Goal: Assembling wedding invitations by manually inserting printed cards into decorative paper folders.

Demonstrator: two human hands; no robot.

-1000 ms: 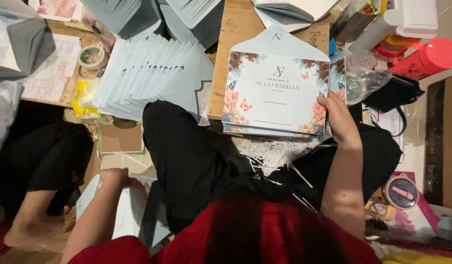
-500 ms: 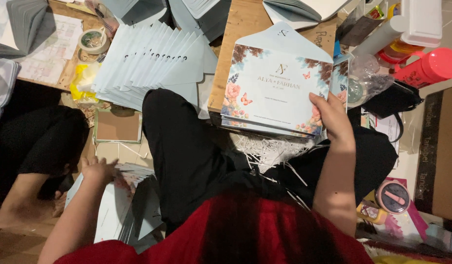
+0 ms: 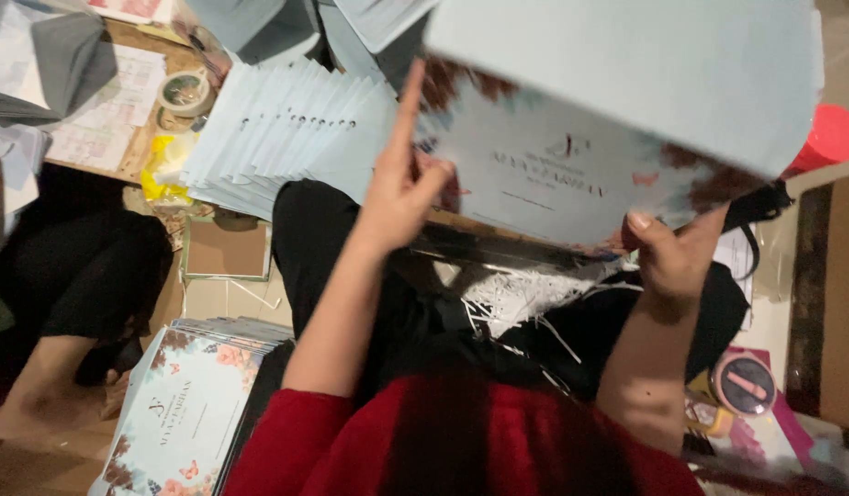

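Two hands: left hand (image 3: 399, 197) fingers apart on one card (image 3: 571, 174); right hand (image 3: 670, 257) clamped on it. One stack (image 3: 190, 409) on floor.

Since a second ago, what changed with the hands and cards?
The left hand left the card stack by the leg and came up to the pale blue envelope, index finger raised along its edge. The envelope, held by the right hand, was lifted toward the camera and its flap now fills the top. The fanned envelopes and tape roll stayed put.
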